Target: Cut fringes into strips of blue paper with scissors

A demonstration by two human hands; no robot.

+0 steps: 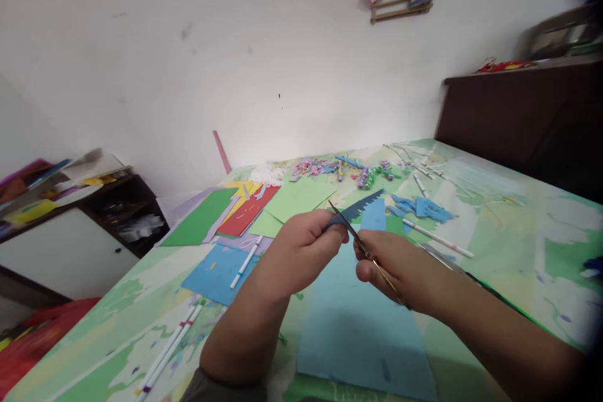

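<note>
My left hand (308, 248) is closed on a dark blue paper strip (360, 206) whose one long edge is cut into a fringe. In my right hand (400, 267) is a pair of scissors (354, 237) with gold-coloured handles, my fingers wrapped round them. The blades cross the strip close to my left fingertips and look slightly apart. Below both hands lies a light blue sheet (362, 333). Just beyond them are a smaller blue piece (374, 215) and crumpled blue scraps (433, 208).
Green sheets (198, 220), a red sheet (247, 210) and a blue sheet (217, 273) lie at left. White sticks (169, 348) lie at front left, another stick (438, 237) at right. Curled paper pieces (370, 177) sit toward the wall. A dark cabinet (518, 119) stands at right.
</note>
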